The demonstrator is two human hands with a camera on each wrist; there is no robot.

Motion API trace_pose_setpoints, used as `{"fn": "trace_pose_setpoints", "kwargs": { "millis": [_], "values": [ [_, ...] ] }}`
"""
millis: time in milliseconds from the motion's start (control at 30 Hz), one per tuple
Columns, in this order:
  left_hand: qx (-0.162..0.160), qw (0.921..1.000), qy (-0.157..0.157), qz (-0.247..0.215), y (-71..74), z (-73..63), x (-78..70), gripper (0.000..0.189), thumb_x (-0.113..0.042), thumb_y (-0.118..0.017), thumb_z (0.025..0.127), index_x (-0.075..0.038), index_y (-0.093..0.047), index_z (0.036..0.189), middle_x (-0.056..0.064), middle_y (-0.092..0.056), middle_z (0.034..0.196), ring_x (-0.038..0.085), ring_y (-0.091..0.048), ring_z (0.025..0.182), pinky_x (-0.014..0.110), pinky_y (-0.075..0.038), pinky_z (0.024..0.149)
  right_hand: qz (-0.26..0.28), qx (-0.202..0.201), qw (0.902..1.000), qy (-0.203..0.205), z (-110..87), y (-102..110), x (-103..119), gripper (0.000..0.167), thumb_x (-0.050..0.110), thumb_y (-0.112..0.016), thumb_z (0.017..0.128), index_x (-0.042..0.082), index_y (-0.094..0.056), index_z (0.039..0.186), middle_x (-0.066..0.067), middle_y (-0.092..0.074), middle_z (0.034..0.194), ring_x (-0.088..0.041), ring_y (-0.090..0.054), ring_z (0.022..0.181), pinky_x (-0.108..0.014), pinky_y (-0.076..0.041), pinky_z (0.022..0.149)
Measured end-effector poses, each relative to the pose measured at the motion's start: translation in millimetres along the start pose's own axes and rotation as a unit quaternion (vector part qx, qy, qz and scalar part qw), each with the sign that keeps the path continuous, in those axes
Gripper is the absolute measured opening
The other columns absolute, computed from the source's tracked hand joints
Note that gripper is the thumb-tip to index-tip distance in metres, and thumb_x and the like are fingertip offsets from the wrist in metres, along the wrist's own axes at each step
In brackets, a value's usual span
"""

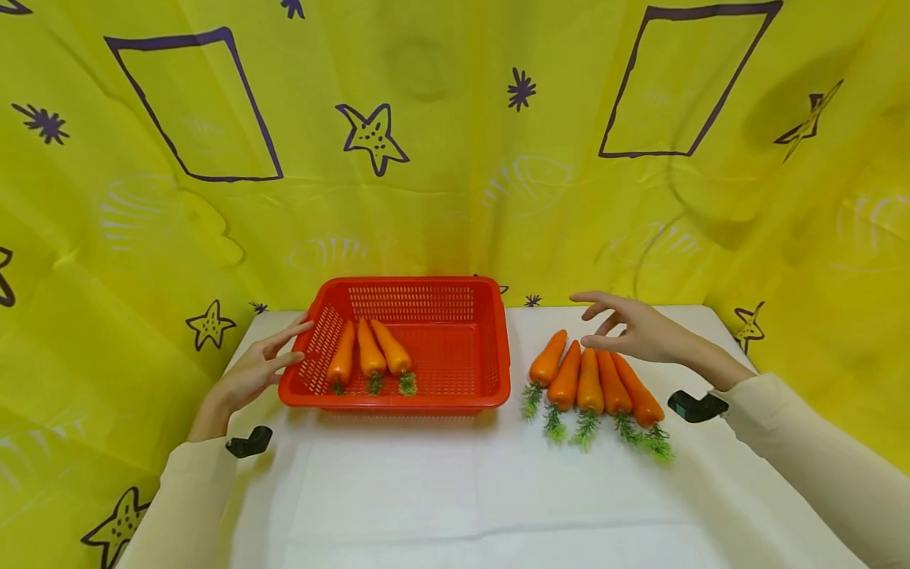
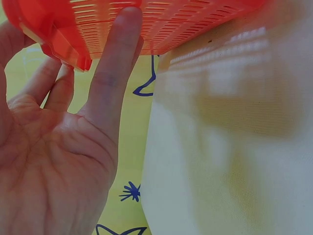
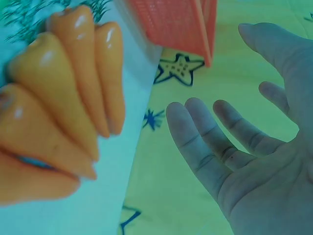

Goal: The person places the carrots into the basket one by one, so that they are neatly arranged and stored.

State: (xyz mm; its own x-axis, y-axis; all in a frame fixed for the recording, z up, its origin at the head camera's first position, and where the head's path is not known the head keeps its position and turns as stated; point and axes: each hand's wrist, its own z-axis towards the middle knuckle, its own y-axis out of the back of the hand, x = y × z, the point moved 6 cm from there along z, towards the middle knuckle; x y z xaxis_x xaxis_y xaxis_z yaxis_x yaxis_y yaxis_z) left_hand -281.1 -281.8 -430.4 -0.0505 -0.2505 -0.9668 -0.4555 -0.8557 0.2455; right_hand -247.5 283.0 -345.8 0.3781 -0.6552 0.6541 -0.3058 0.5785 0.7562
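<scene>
A red plastic basket (image 1: 398,401) stands at the back of the table, with three orange carrots (image 1: 370,348) lying in its left part, green tops toward the front. At the basket's left rim is my left hand (image 1: 252,371), fingers fairly straight; in the left wrist view, one finger (image 2: 120,63) lies along the slotted wall. Several more carrots (image 1: 590,379) lie side by side right of the basket. Over their pointed ends hovers my right hand (image 1: 633,328), its fingers spread and relaxed, holding nothing. In the right wrist view, those carrots (image 3: 56,83) lie apart from the fingertips.
A white cloth (image 1: 469,490) covers the table. Close behind and along both sides hangs a yellow curtain (image 1: 455,221) with starfish drawings. Each wrist carries a small black device, such as the one on the right wrist (image 1: 698,406).
</scene>
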Motion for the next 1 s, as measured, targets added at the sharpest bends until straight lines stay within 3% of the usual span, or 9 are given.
{"fn": "trace_pose_setpoints", "kwargs": {
  "millis": [133, 500, 767, 1000],
  "values": [
    [0.000, 0.9999, 0.003, -0.013, 0.3, 0.8, -0.9, 0.063, -0.014, -0.055, 0.107, -0.006, -0.026, 0.163, 0.005, 0.005, 0.173, 0.046, -0.007, 0.153, 0.028, -0.055, 0.091, 0.000, -0.015, 0.9998, -0.012, -17.9, 7, -10, 0.070, 0.023, -0.075, 0.096, 0.013, -0.041, 0.157, -0.016, -0.062, 0.130, -0.022, -0.069, 0.098, -0.033, -0.058, 0.076],
    [0.003, 0.9998, 0.003, -0.018, 0.0, 1.9, -2.0, 0.062, -0.014, -0.054, 0.108, -0.007, -0.026, 0.163, 0.004, 0.006, 0.173, 0.045, -0.007, 0.153, 0.029, -0.055, 0.091, 0.045, -0.034, 0.9984, -0.008, -51.4, 12, -34, 0.070, 0.009, -0.072, 0.096, 0.004, -0.037, 0.157, -0.028, -0.059, 0.129, -0.023, -0.072, 0.091, -0.035, -0.059, 0.064],
    [0.001, 0.9999, 0.007, -0.012, 0.4, 0.6, -1.2, 0.062, -0.015, -0.054, 0.108, -0.009, -0.027, 0.163, 0.005, 0.007, 0.173, 0.047, -0.008, 0.153, 0.029, -0.055, 0.090, 0.041, -0.044, 0.9976, -0.035, -61.8, 11, -49, 0.068, 0.013, -0.073, 0.097, 0.007, -0.040, 0.156, -0.026, -0.060, 0.128, -0.020, -0.072, 0.091, -0.037, -0.060, 0.065],
    [-0.002, 0.9998, 0.011, -0.017, -1.1, -0.6, -0.7, 0.063, -0.015, -0.055, 0.107, -0.009, -0.026, 0.163, 0.004, 0.007, 0.173, 0.049, -0.012, 0.151, 0.031, -0.056, 0.090, 0.058, -0.042, 0.9960, -0.053, -66.7, 8, -60, 0.067, 0.015, -0.073, 0.097, 0.007, -0.041, 0.156, -0.028, -0.060, 0.129, -0.025, -0.072, 0.094, -0.040, -0.061, 0.067]
  ]
}}
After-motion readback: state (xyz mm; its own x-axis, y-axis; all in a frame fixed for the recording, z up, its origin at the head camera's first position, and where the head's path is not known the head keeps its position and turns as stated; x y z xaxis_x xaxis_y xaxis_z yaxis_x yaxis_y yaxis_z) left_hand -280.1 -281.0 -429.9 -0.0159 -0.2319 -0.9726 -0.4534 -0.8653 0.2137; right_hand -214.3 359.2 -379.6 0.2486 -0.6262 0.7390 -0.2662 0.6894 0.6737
